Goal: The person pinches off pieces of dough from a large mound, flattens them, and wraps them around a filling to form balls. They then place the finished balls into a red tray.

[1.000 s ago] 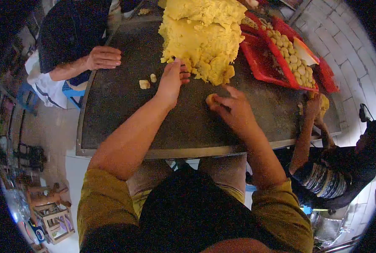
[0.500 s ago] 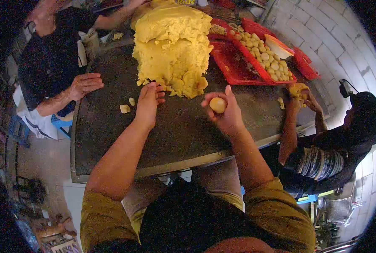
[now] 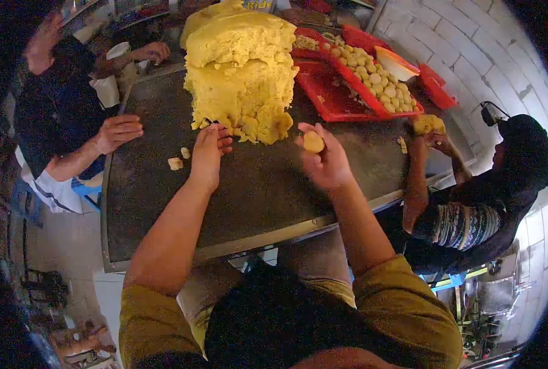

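Observation:
A large mound of yellow dough (image 3: 240, 74) rises from the dark tabletop, crumbly at its near edge. My left hand (image 3: 209, 150) is closed at the mound's near left edge; a small dark bit shows at its fingertips, too little to name. In my right hand (image 3: 329, 163), a smooth round dough ball (image 3: 313, 142) rests against the curled fingers, to the right of the mound. Two small dough pieces (image 3: 175, 163) lie on the table left of my left hand.
Red trays (image 3: 348, 115) stand at the back right, one filled with dough balls (image 3: 378, 80). A white-and-orange bowl (image 3: 397, 64) sits beside them. At right, a person in a cap handles yellow dough (image 3: 429, 125). Another person's hand (image 3: 119, 133) rests at the table's left edge.
The view has shifted slightly. The dough ball sits nearer my right fingertips, and that hand has turned a little. The person at left has moved the far arm down toward the table.

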A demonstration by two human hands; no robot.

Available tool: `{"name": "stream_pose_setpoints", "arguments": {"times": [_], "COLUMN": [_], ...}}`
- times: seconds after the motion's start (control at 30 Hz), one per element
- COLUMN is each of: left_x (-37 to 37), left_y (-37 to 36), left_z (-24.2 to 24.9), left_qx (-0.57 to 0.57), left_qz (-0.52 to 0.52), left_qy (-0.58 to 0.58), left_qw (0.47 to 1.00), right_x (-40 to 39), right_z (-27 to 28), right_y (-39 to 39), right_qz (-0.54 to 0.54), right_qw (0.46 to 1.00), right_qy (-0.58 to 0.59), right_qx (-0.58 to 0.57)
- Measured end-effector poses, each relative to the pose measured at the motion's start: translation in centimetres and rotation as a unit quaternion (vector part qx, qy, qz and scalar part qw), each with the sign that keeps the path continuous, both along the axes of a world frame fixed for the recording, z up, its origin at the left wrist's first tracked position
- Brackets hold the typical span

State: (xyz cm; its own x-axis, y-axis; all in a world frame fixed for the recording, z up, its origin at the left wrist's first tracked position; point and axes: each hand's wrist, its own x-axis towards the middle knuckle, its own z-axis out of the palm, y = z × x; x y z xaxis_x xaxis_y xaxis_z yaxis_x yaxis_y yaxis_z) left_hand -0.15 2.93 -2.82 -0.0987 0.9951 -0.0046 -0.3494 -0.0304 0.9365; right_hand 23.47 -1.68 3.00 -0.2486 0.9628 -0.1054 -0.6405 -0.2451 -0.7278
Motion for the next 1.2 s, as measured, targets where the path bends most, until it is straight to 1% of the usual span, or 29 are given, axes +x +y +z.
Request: {"name": "stream_pose_setpoints", "arguments": {"times": [0.03, 0.1, 0.13, 0.2, 0.23, 0.3, 0.33, 0.4, 0.47, 0.53, 0.57, 0.63, 0.67, 0.7, 0.73, 0.77, 0.83, 0.87, 0.93, 0.97, 1.03, 1.17, 1.2], "left_x": [-0.1, -0.4, -0.3, -0.1, 0.1, 0.0, -0.1, 0.1, -0.1, -0.4, -0.4, -0.1, -0.1, -0.1, -0.1, 0.0, 0.0, 0.1, 0.0, -0.1, -0.1, -0.1, -0.1], "left_y": [0.0, 0.0, 0.2, -0.1, -0.3, -0.2, 0.0, -0.2, 0.0, 0.5, 0.7, -0.1, -0.1, -0.2, -0.2, -0.2, -0.1, -0.2, -0.5, -0.5, -0.4, -0.4, -0.4], "left_z": [-0.2, -0.4, -0.2, 0.2, 0.3, 0.1, 0.1, 0.3, 0.1, -0.4, -0.7, 0.2, 0.3, 0.4, 0.4, 0.3, 0.1, 0.1, 0.3, 0.3, 0.2, 0.4, 0.4], "left_qx": [0.003, 0.001, 0.010, 0.008, 0.006, 0.007, 0.008, 0.008, 0.007, 0.010, 0.013, 0.010, 0.010, 0.004, -0.003, -0.003, 0.013, 0.015, 0.026, 0.029, 0.017, 0.015, 0.012], "left_qz": [0.001, -0.008, -0.021, -0.010, 0.004, -0.003, -0.007, -0.008, -0.009, -0.023, -0.025, -0.007, -0.008, -0.006, -0.003, -0.004, -0.005, -0.006, -0.011, -0.011, -0.010, -0.014, -0.012], "left_qy": [0.007, 0.001, -0.007, -0.001, 0.005, 0.008, 0.011, 0.007, 0.006, 0.015, 0.016, 0.020, 0.021, 0.020, 0.019, 0.020, 0.025, 0.026, 0.026, 0.028, 0.016, 0.018, 0.021], "left_qw": [1.000, 1.000, 1.000, 1.000, 1.000, 1.000, 1.000, 1.000, 1.000, 1.000, 0.999, 1.000, 1.000, 1.000, 1.000, 1.000, 1.000, 1.000, 0.999, 0.999, 1.000, 1.000, 1.000], "right_x": [0.2, 0.0, -0.5, -1.4, -1.2, -0.4, 0.0, 0.2, -0.2, -0.9, -1.4, -2.4, -2.1, -1.7, -1.4, -1.2, -1.2, -1.2, -1.3, -1.0, 0.1, 2.2, 2.5], "right_z": [-0.3, -0.5, -0.1, 1.0, 0.8, -0.3, -0.8, -1.5, -1.4, -1.1, -0.9, -0.3, -0.6, -0.9, -1.2, -1.3, -0.4, -0.1, 0.4, 0.1, -1.1, -1.9, -1.7], "right_y": [0.2, -0.1, -0.4, -0.9, -0.9, -0.4, 0.0, 0.5, 0.2, 0.2, 0.1, -0.5, -0.5, -0.4, -0.4, -0.4, -0.8, -1.0, -1.3, -1.1, -0.3, 0.9, 1.2], "right_qz": [0.000, 0.080, 0.077, -0.073, -0.077, 0.002, -0.001, 0.039, 0.016, -0.037, -0.039, -0.079, -0.080, -0.050, -0.018, -0.019, -0.002, -0.004, -0.031, -0.032, -0.047, -0.077, -0.100], "right_qw": [1.000, 0.993, 0.993, 0.996, 0.995, 0.997, 0.997, 0.994, 0.995, 0.998, 0.998, 0.987, 0.987, 0.974, 0.950, 0.951, 0.969, 0.969, 0.981, 0.982, 0.976, 0.977, 0.985], "right_qy": [0.000, 0.019, 0.019, -0.055, -0.056, -0.015, -0.017, -0.085, -0.085, -0.033, -0.032, -0.140, -0.139, -0.215, -0.288, -0.287, -0.245, -0.244, -0.189, -0.188, -0.200, -0.187, -0.119], "right_qx": [-0.002, 0.089, 0.088, -0.003, -0.003, 0.075, 0.079, 0.059, 0.049, -0.026, -0.023, -0.019, -0.019, 0.049, 0.117, 0.116, 0.032, 0.034, 0.016, 0.019, 0.067, 0.063, 0.071]}}
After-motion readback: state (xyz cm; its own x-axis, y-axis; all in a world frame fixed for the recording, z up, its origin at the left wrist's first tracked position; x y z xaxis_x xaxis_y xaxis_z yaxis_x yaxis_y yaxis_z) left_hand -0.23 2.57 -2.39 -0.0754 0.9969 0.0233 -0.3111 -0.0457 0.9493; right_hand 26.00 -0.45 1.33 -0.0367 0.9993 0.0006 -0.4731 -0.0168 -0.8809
